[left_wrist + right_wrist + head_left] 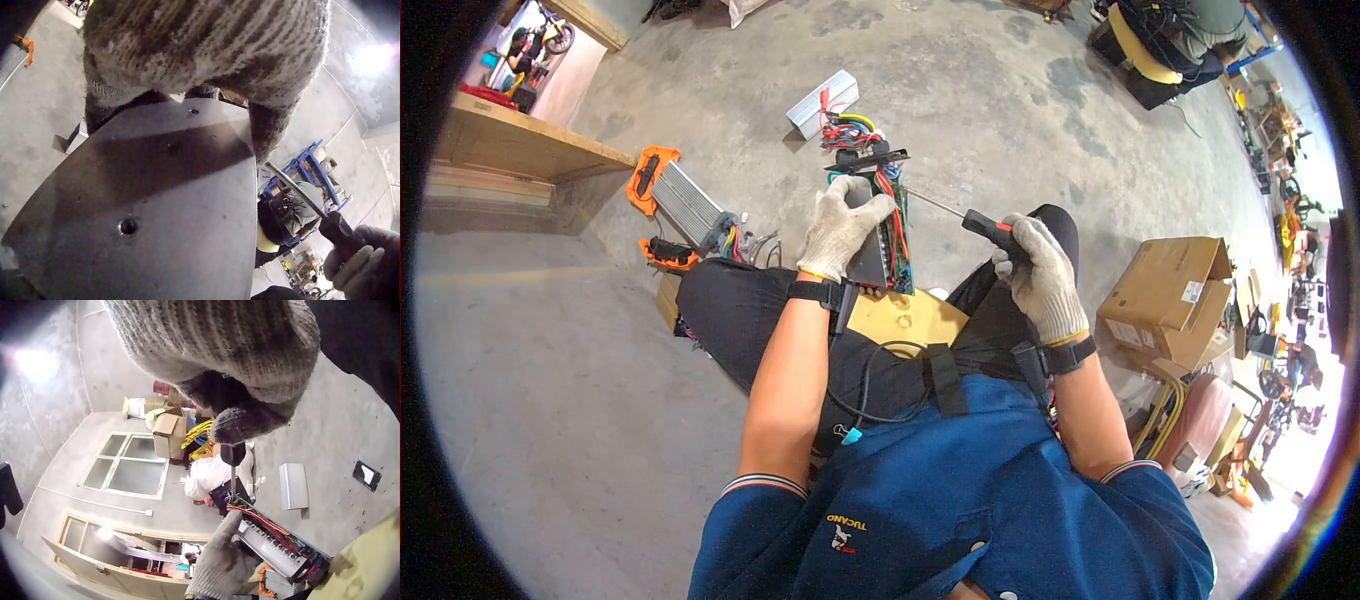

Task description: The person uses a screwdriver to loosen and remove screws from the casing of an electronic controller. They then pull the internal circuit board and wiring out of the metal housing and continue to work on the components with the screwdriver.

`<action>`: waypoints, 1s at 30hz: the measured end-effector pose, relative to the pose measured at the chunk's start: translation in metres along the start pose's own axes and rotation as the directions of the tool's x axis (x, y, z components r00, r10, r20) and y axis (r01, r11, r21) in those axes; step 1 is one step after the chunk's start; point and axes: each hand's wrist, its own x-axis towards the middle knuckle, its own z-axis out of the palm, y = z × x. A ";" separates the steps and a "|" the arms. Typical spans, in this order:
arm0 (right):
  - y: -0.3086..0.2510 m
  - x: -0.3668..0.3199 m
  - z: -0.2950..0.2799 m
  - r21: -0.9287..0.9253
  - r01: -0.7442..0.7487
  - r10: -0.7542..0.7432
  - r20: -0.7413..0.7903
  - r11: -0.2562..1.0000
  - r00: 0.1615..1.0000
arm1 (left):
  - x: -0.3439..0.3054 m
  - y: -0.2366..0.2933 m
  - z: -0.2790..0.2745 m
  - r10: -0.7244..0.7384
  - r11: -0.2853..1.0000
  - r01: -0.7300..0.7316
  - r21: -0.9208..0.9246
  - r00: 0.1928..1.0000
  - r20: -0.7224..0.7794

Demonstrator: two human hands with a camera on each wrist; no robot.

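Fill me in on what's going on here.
A person in knit gloves sits low over a concrete floor. The left hand grips an opened controller, its board and bundle of coloured wires exposed. The right hand holds a screwdriver with its shaft pointing at the controller's upper end; whether the tip touches cannot be told. A silver casing, a finned unit with orange ends and a cardboard box lie around.
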 end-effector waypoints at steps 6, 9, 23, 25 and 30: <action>0.002 0.003 0.000 0.013 0.001 -0.001 -0.009 1.000 1.000 | -0.001 0.002 -0.001 -0.002 1.000 0.002 0.001 1.000 0.004; 0.000 0.005 -0.001 0.034 -0.012 0.013 -0.012 0.999 1.000 | -0.001 0.001 0.000 -0.004 1.000 0.004 -0.013 1.000 -0.001; -0.004 0.020 -0.023 -0.047 0.032 -0.037 -0.114 0.998 0.993 | 0.002 -0.001 0.004 0.006 0.994 -0.006 -0.113 1.000 0.000; -0.008 0.019 -0.025 -0.060 0.041 -0.049 -0.133 0.997 0.990 | 0.001 0.000 0.002 -0.013 0.998 0.014 -0.068 1.000 0.008; -0.011 0.023 -0.030 -0.138 0.048 -0.071 -0.167 0.989 0.983 | 0.000 0.002 0.001 -0.028 0.997 0.029 -0.077 0.999 0.017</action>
